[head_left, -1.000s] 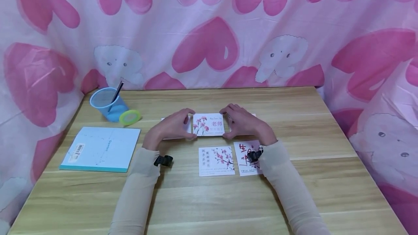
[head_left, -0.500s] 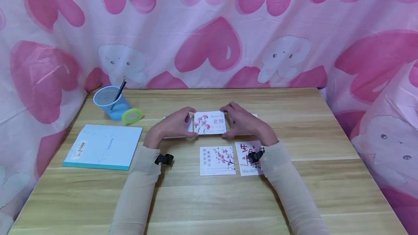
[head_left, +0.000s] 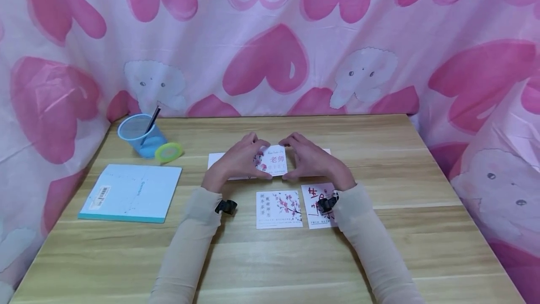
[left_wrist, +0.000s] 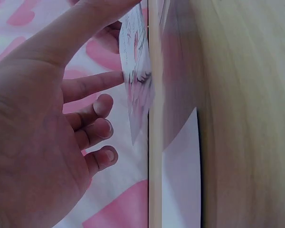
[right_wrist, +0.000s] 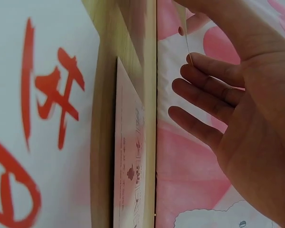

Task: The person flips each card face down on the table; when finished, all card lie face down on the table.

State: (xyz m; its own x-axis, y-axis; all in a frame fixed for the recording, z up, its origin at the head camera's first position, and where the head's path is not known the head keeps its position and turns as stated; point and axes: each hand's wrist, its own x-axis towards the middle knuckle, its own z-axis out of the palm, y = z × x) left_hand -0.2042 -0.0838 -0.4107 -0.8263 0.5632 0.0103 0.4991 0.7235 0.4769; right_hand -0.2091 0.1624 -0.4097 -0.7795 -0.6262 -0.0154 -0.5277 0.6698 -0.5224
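A white greeting card (head_left: 277, 159) with pink carnations and Chinese characters is held between the two hands. My left hand (head_left: 240, 159) pinches it with thumb and finger at opposite long edges, covering its left part. At the card's right end, the fingertips and thumb of my right hand (head_left: 311, 157) grip it likewise. Seen from the left wrist, the raised card (left_wrist: 137, 71) stands off the tabletop. A white card (head_left: 214, 157) lies beneath the left hand, partly hidden. Another card (right_wrist: 126, 156) lies under the right hand.
Nearer on the wooden table (head_left: 261, 266) lie a plum-blossom card (head_left: 279, 210) and a card with red characters (head_left: 315, 205), partly covered by the right wrist. To the left are a pale blue notebook (head_left: 131, 193), a blue cup (head_left: 147, 142) holding a pen, and a green-rimmed disc (head_left: 168, 152).
My left hand has slid right along the card, from its left end to cover the carnations. More of the white card beneath now shows. The right hand stays at the card's right end.
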